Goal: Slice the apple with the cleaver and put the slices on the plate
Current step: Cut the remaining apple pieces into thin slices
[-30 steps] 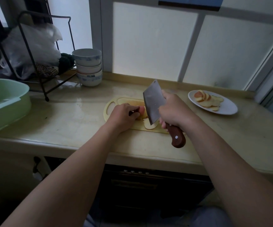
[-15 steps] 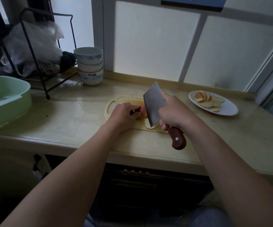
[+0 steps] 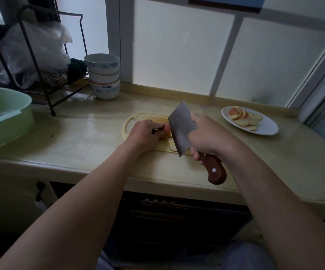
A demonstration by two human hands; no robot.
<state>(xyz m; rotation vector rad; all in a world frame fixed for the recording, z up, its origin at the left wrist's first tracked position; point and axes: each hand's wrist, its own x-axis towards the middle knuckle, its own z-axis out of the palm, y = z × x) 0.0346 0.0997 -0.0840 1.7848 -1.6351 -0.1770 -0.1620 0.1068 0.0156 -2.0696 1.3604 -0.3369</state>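
Little moved vs 0.5 s ago: cleaver [image 3: 181, 129] blade tipped slightly, same spot over board; hands in same grips. Right hand [image 3: 209, 138] wrapped tight round wooden handle [image 3: 215, 171], blade slanting down w/ lower corner at board's near edge. Left hand [image 3: 145, 134] curled, fingertips pinching apple piece [image 3: 167, 129] on yellow cutting board [image 3: 138, 118], piece touching blade's left face. Cut slice [image 3: 172, 147] flat on board, partly under blade. White plate [image 3: 266, 127] at 3 o'clock from board, well apart, w/ pile of apple slices [image 3: 243, 116] on its far-left part. Stacked bowls [image 3: 103, 76] at 10 o'clock, green basin [image 3: 5, 121] at 9 o'clock, wire rack [image 3: 40, 55] w/ plastic bag behind basin. All on beige countertop [image 3: 79, 137].
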